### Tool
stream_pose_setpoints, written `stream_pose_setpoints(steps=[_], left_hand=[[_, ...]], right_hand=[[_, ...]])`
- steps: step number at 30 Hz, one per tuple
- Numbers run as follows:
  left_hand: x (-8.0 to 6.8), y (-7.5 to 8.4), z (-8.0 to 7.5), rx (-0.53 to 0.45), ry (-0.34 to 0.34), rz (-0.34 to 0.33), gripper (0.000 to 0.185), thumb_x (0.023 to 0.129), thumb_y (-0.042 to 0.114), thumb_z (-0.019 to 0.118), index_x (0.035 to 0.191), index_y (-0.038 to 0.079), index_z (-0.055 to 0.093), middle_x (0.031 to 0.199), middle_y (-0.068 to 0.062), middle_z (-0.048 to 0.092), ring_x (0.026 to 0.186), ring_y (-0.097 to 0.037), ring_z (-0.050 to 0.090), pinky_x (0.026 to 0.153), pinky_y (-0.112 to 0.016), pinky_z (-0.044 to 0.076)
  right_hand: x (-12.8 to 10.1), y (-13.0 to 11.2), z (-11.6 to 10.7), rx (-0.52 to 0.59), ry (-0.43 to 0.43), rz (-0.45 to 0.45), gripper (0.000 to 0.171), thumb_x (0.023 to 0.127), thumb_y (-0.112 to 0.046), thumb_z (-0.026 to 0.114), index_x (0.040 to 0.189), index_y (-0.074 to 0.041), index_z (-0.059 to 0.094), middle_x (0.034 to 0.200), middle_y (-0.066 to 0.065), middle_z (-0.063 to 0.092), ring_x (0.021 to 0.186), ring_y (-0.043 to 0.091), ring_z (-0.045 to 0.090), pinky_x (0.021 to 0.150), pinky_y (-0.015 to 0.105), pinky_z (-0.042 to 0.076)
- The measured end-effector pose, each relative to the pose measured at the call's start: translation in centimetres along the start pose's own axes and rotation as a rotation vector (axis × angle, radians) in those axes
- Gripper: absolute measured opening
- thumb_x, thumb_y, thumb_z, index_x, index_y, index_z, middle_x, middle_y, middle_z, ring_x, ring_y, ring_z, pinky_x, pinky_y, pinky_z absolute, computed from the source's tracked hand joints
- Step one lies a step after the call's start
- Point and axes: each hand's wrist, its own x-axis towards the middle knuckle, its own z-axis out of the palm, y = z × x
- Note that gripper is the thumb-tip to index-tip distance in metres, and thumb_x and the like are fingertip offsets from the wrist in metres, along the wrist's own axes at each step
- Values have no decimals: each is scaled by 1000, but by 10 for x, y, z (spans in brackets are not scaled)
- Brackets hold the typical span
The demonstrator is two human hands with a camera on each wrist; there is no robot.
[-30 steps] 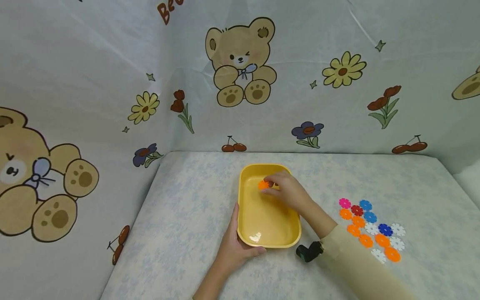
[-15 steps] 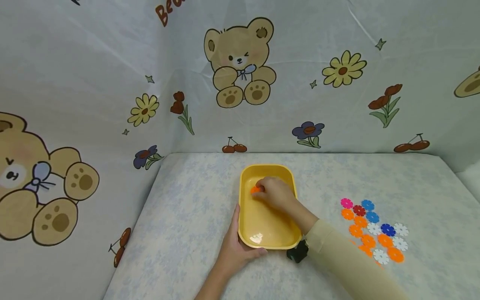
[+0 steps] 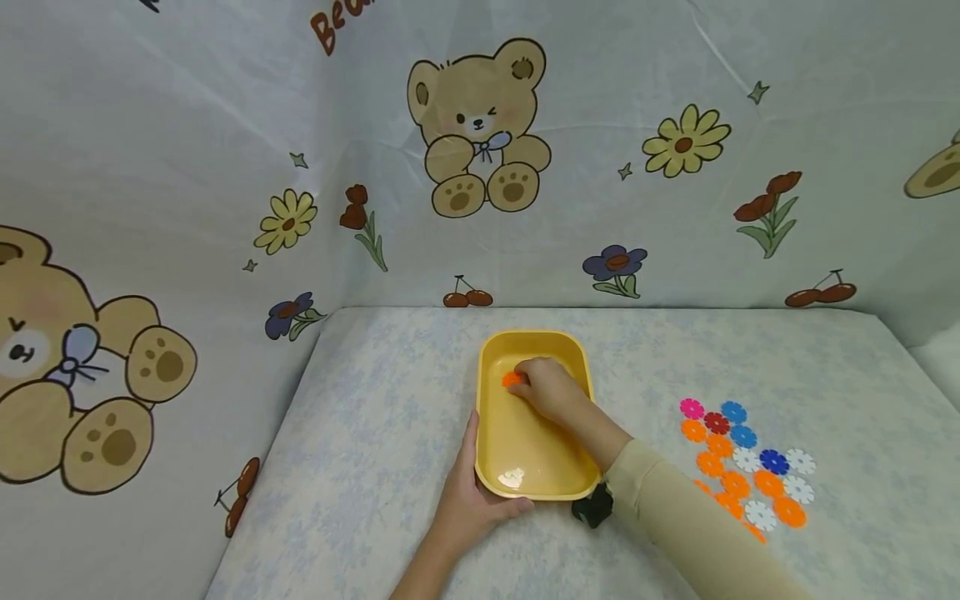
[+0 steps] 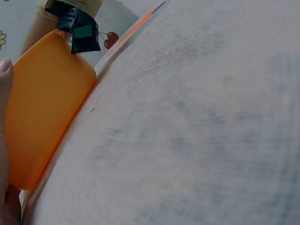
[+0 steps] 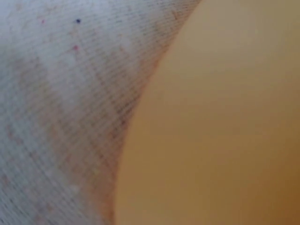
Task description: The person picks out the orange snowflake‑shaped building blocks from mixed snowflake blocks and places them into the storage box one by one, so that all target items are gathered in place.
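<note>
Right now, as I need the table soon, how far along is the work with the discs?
Done: unclear; no loose disc shows in the yellow tray. In hand: the right hand pinches an orange disc inside it; the left hand holds the tray. Left: if discs go in, the spread discs on the table; if out, perhaps only this one.

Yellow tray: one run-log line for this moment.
left hand: holds yellow tray; right hand: pinches orange disc; disc touching tray: unclear; loose discs: on table right of tray
</note>
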Motion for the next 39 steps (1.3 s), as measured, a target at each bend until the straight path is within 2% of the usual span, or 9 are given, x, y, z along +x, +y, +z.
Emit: stream_pose_setpoints(steps=[13, 15, 17, 21, 26, 29, 33, 36, 39], left_hand=[[-1, 1, 0, -1, -6, -12, 131, 69, 29, 92, 161, 27, -1, 167, 8, 11, 152, -14, 19, 114, -10, 20], [0, 1, 1, 0, -5, -3, 131, 70, 29, 92, 161, 27, -1, 167, 7, 10, 153, -15, 19, 114, -10, 20], [0, 0, 1, 2, -5, 0, 131, 70, 29, 92, 161, 27, -1, 167, 7, 10, 153, -15, 20, 114, -10, 20], [-1, -1, 2, -4, -5, 0, 130, 70, 29, 92, 161, 27, -2, 167, 6, 12, 152, -15, 23, 114, -10, 22], [-1, -2, 2, -16, 2, 1, 131, 70, 28, 92, 161, 27, -1, 167, 6, 13, 151, -15, 26, 113, -10, 24], [-1, -1, 1, -8, 6, 17, 131, 69, 27, 93, 161, 26, -1, 167, 5, 13, 151, -16, 25, 114, -10, 23], [-1, 0, 1, 0, 7, 37, 131, 69, 26, 93, 161, 25, -1, 168, 3, 13, 153, -18, 21, 115, -11, 21], [-1, 0, 2, 1, 11, 33, 132, 69, 26, 93, 161, 25, -1, 168, 4, 13, 153, -18, 20, 115, -11, 19], [-2, 1, 1, 9, 20, 25, 132, 68, 26, 93, 161, 25, -1, 167, 4, 13, 153, -17, 20, 115, -11, 19]], right_hand=[[-3, 0, 3, -15, 16, -13, 12, 95, -20, 68, 88, -12, 64, 70, 0, 53, 65, 16, 49, 62, 27, 40], [-4, -1, 2, -39, 21, -18, 12, 95, -22, 68, 97, -10, 67, 74, 0, 56, 68, 15, 50, 65, 27, 42], [-6, -3, 0, -66, 30, -33, 21, 96, -24, 67, 110, -8, 70, 80, 0, 59, 72, 15, 52, 69, 27, 46], [-14, -9, -12, -85, 64, -63, 38, 96, -26, 66, 130, -9, 65, 93, 0, 63, 76, 14, 53, 72, 26, 49], [-36, -10, -42, -69, 166, -95, 37, 94, -29, 69, 125, -9, 67, 93, -1, 65, 70, 14, 51, 64, 25, 47], [-53, 0, -61, -83, 233, -98, 36, 93, -31, 71, 122, -9, 69, 91, -1, 64, 66, 14, 49, 60, 25, 46], [-80, 30, -81, -122, 283, -54, 36, 93, -32, 71, 121, -10, 69, 94, 1, 65, 66, 14, 49, 59, 24, 47], [-102, 59, -91, -147, 286, 16, 35, 94, -32, 70, 121, -9, 69, 97, 4, 68, 68, 15, 51, 60, 26, 49], [-123, 88, -97, -152, 234, 111, 38, 94, -32, 68, 123, -7, 67, 103, 9, 69, 72, 18, 56, 61, 33, 53]])
